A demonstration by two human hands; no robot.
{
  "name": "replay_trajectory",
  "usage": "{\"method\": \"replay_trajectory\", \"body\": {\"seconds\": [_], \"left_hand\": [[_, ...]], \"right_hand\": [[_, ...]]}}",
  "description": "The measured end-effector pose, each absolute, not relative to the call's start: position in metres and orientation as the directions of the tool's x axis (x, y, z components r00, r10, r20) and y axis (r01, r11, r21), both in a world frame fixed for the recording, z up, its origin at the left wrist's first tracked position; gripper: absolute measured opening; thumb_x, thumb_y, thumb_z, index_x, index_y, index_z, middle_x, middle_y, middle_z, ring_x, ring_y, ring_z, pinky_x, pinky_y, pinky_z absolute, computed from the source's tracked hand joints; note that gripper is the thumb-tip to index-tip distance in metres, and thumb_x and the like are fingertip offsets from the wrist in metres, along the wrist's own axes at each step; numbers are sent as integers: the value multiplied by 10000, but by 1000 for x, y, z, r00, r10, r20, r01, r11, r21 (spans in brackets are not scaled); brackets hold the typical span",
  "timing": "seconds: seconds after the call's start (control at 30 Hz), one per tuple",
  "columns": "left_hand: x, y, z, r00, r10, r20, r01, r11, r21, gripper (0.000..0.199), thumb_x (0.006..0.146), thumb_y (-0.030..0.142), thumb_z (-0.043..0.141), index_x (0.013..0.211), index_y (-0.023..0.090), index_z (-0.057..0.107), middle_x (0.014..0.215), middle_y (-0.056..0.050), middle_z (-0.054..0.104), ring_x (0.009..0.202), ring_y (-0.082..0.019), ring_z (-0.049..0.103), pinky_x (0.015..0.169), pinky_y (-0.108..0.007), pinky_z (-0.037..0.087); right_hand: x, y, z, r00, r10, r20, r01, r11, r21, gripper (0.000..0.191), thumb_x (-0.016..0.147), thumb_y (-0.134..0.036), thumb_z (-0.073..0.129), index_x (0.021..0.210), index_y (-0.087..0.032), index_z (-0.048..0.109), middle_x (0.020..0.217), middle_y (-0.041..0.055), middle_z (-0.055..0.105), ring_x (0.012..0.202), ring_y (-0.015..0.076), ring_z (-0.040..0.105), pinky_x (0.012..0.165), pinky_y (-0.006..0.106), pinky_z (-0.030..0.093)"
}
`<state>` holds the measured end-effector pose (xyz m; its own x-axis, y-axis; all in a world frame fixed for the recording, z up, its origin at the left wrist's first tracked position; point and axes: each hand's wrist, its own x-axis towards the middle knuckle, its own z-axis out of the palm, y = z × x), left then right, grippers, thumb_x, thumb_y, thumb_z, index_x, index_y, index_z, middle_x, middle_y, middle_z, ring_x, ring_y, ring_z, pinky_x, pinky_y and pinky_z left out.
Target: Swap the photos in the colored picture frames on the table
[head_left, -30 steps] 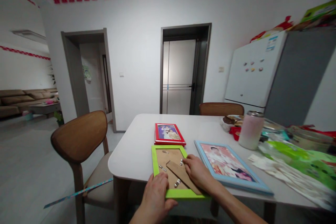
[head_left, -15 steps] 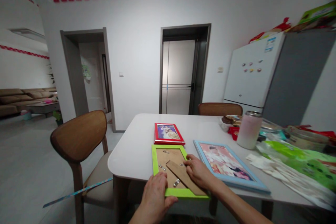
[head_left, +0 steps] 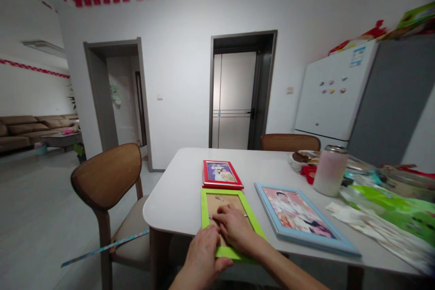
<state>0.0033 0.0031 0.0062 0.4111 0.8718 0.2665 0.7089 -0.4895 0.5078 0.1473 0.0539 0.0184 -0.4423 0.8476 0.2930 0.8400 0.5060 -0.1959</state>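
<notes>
The green frame (head_left: 252, 216) lies back side up at the near edge of the tabletop (head_left: 176, 190), toward its near left corner, with its near end jutting past that edge. Its brown backing board (head_left: 233, 199) sits inside the rim, so that much is done. One metal clip (head_left: 219, 198) shows near the frame's far end, and others show at its sides — too small to tell whether they are fastened.

The left hand (head_left: 202, 253) rests at the frame's near left corner, fingertips on the rim, thumb spread apart from them along the near side; whether it clamps the rim, I cannot tell. The right hand (head_left: 236, 231) is over the board with its fingers bent and bunched close together, the tips at the left-side clip. Whether they pinch that clip is hidden.

The red frame (head_left: 222, 173) and the blue frame (head_left: 306, 217) both lie face up with photos in them, and look complete. The red one is just beyond the green frame's far end; the blue one is to its right, apart from it, reaching toward the tabletop's near edge.

I judge the green frame's back to be partway through — its near half is mostly covered by the hands, so what remains there cannot be settled.
</notes>
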Motion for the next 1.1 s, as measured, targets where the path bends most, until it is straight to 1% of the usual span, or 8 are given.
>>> {"method": "replay_trajectory", "body": {"seconds": [0.2, 0.33, 0.4, 0.5, 0.67, 0.87, 0.97, 1.1], "left_hand": [[0, 3, 7, 422, 865, 272, 703, -501, 505, 411, 587, 314, 692, 936, 194, 513, 971, -7, 546, 888, -172, 471, 795, -245, 371], [-1, 2, 9, 418, 866, 275, 692, -500, 521, 432, 593, 312, 686, 968, 198, 503, 1003, -16, 539, 919, -183, 466, 812, -254, 365], [-1, 1, 10, 424, 865, 269, 684, -501, 531, 488, 586, 301, 690, 1017, 199, 486, 1010, -20, 538, 920, -186, 468, 813, -256, 367], [-1, 1, 9, 415, 874, 253, 688, -483, 541, 534, 578, 292, 694, 1053, 188, 473, 990, -25, 545, 901, -188, 476, 809, -257, 371], [0, 2, 5, 409, 880, 242, 700, -473, 535, 562, 560, 313, 704, 1055, 185, 470, 992, -25, 544, 905, -192, 475, 813, -258, 367], [0, -2, 9, 395, 888, 236, 717, -458, 525, 499, 590, 329, 672, 1027, 194, 471, 995, -26, 537, 896, -194, 473, 793, -269, 370], [-3, -1, 8, 391, 888, 242, 711, -458, 534, 512, 574, 331, 679, 1024, 206, 470, 957, -12, 544, 865, -187, 479, 770, -261, 377], [-8, 3, 5, 398, 885, 242, 698, -463, 546, 525, 563, 341, 688, 1027, 218, 476, 937, 2, 544, 846, -178, 480, 756, -249, 380]], "right_hand": [[144, 52, 24, -545, 809, 219, 806, 577, -127, 169, 759, -289, 445, 754, -221, 599, 884, 36, 571, 879, 185, 430, 700, 279, 286], [146, 55, 22, -540, 805, 246, 786, 587, -194, 183, 754, -244, 433, 742, -210, 612, 877, 38, 592, 878, 180, 455, 715, 268, 300], [148, 66, 19, -445, 849, 284, 810, 517, -278, 215, 749, -214, 418, 825, -200, 619, 893, 49, 606, 862, 167, 484, 715, 251, 315], [150, 93, 14, -206, 929, 308, 862, 321, -393, 266, 742, -213, 419, 932, -173, 602, 892, 63, 629, 798, 146, 532, 675, 228, 335], [151, 134, 9, -30, 963, 269, 895, 146, -422, 195, 717, -269, 470, 710, -154, 628, 721, 73, 644, 659, 155, 552, 562, 240, 312], [151, 149, 8, 69, 967, 244, 900, 46, -434, 160, 675, -246, 509, 679, -128, 616, 735, 113, 640, 700, 180, 555, 565, 252, 318], [149, 144, 16, 53, 970, 238, 888, 63, -455, 179, 678, -229, 489, 692, -108, 620, 746, 122, 639, 671, 173, 549, 553, 249, 330], [153, 111, 28, -103, 968, 230, 841, 208, -499, 186, 692, -232, 467, 715, -143, 628, 727, 45, 638, 650, 130, 540, 569, 214, 366]]}}
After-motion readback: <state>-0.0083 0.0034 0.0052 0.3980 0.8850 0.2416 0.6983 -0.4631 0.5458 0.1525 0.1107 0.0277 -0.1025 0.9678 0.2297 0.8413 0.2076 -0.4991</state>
